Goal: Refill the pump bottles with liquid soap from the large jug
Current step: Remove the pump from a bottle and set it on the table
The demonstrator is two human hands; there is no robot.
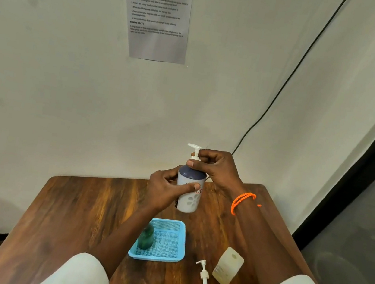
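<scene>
Loose white pump [204, 275] on wood-grain table [89, 202], hands gripping rounded bottle [189, 197]

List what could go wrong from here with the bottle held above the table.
1. The blue-and-white pump bottle is held in the air, the left hand gripping its body and the right hand pinching the pump collar; a slip could drop it onto the table.
2. The square bottle stands open near the right forearm, its loose pump lying beside it; a low forearm could knock it over.
</scene>
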